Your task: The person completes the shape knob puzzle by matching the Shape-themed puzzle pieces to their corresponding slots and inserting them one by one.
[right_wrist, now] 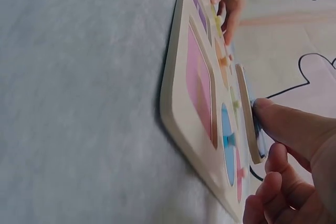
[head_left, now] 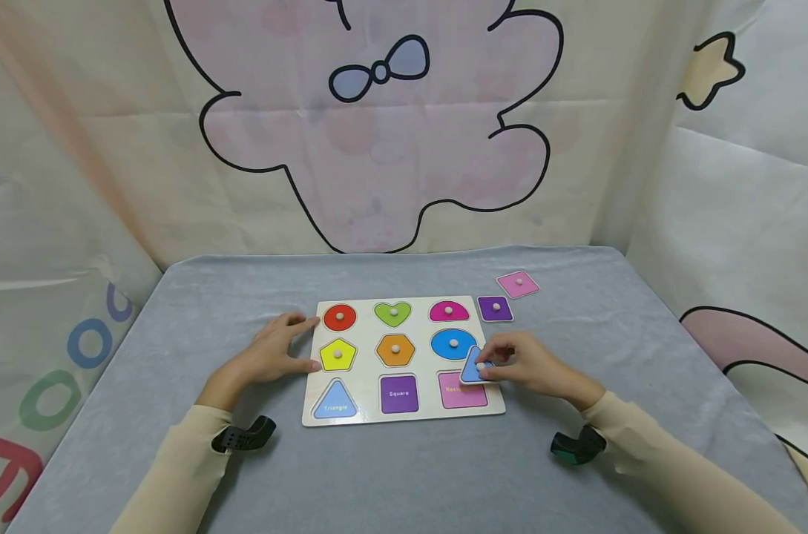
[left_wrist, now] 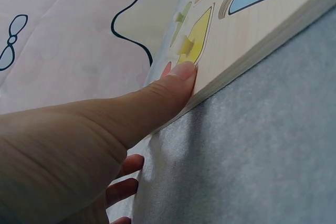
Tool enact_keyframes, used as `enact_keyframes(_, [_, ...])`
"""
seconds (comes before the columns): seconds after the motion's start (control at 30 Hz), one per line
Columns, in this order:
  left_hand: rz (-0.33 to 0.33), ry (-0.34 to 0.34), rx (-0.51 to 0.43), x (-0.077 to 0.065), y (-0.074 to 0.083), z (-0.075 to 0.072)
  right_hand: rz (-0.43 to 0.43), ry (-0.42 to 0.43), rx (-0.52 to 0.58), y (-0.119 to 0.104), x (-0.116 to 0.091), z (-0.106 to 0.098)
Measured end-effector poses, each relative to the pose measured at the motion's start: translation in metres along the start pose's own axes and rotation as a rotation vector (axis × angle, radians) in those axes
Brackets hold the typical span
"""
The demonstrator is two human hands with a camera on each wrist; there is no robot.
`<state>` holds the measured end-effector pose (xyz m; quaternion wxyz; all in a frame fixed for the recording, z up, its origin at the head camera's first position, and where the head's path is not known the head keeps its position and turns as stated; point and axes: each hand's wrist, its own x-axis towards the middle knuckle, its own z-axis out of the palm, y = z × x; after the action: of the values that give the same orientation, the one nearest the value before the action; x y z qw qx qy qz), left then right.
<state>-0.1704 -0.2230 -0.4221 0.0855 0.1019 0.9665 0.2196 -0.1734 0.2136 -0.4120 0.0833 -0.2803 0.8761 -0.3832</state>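
Note:
A wooden shape puzzle board (head_left: 363,371) lies on the table. My left hand (head_left: 273,350) is at its left edge, with thumb and forefinger spread; in the left wrist view the thumb (left_wrist: 173,80) rests on the board's edge near the yellow pentagon (left_wrist: 198,40). Over the board's right side, my right hand (head_left: 527,363) pinches the knob of a blue triangle piece (head_left: 470,368). That piece (right_wrist: 249,114) is raised above the board in the right wrist view. It partly covers the blue oval (head_left: 452,343) and the pink Rectangle recess (head_left: 462,397). The blue Triangle recess (head_left: 335,400) is at the front left.
A purple square piece (head_left: 495,308) and a pink piece (head_left: 518,283) lie beyond the board's right back corner. Knobbed shapes, such as the red circle (head_left: 340,317) and orange hexagon (head_left: 395,350), sit in the board. The purple Square recess (head_left: 399,402) is at the front middle.

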Motion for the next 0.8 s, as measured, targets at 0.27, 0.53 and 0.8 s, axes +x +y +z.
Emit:
enact_keyframes(0.27, [0.002,0.003,0.002,0.0,-0.002,0.002,-0.039,-0.012,0.031,-0.009,0.009,0.011])
enact_keyframes(0.53, [-0.004,-0.005,-0.009,-0.001,-0.002,0.001,-0.071,-0.045,0.052,-0.017,0.017,0.019])
enact_keyframes(0.8, [-0.001,-0.01,-0.006,0.0,-0.003,0.0,-0.081,-0.091,0.069,-0.024,0.026,0.03])
